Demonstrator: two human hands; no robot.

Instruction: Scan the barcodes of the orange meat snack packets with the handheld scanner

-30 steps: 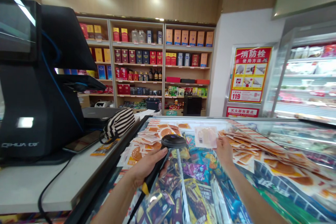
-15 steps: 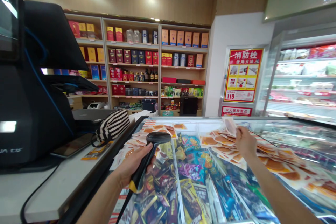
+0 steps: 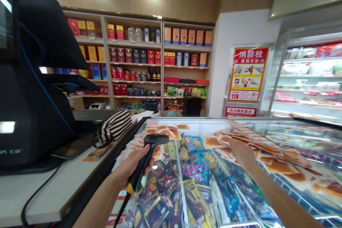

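In my left hand (image 3: 132, 167) is a black barcode scanner (image 3: 156, 139) with yellow trim, its head pointing right above the freezer's glass lid. A cord trails down from its handle. My right hand (image 3: 243, 155) reaches to a spread of flat clear packets (image 3: 227, 139) with round orange-brown contents, lying on the glass. Its fingertips meet the packets, and their grip is hard to make out. More such packets (image 3: 283, 165) lie right of that hand, and another group (image 3: 165, 131) lies beyond the scanner.
Under the glass, wire dividers separate colourful wrapped packs (image 3: 196, 172). At left, a white counter (image 3: 34, 194) bears a black checkout terminal (image 3: 32, 114), a phone (image 3: 72, 146) and a striped pouch (image 3: 114, 126). Shelves of boxes (image 3: 136, 55) stand behind; a lit display fridge (image 3: 312, 78) is at right.
My right hand has lowered and moved slightly left; the packet it held upright now no longer stands up from the pile. The scanner has shifted a little left.
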